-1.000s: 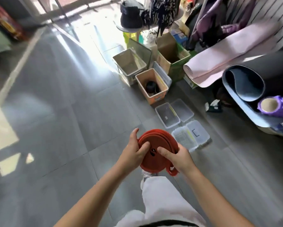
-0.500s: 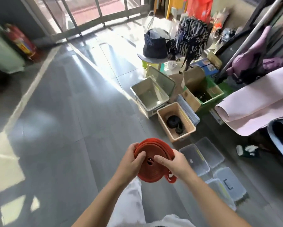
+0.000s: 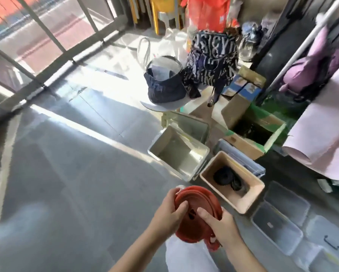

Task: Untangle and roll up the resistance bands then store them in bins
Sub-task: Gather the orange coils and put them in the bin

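A red resistance band (image 3: 199, 203) is wound into a flat coil, and I hold it in front of me with both hands. My left hand (image 3: 169, 214) grips its left side, thumb on the face of the coil. My right hand (image 3: 220, 225) grips the right side, and a loose loop of band hangs below it. Just ahead on the floor stands a tan bin (image 3: 251, 199) with a rolled black band (image 3: 223, 176) inside. A pale empty bin (image 3: 160, 152) stands to its left.
Several clear plastic boxes (image 3: 278, 228) and lids lie on the floor at the right. Behind the bins are an open cardboard box (image 3: 243, 142), bags on a low stool (image 3: 164, 87), and a rolled pink mat (image 3: 321, 138). The grey tiled floor stretches out to the left.
My view has swung up and forward, so the bins now lie closer ahead. Both hands keep the same grip on the red coil.
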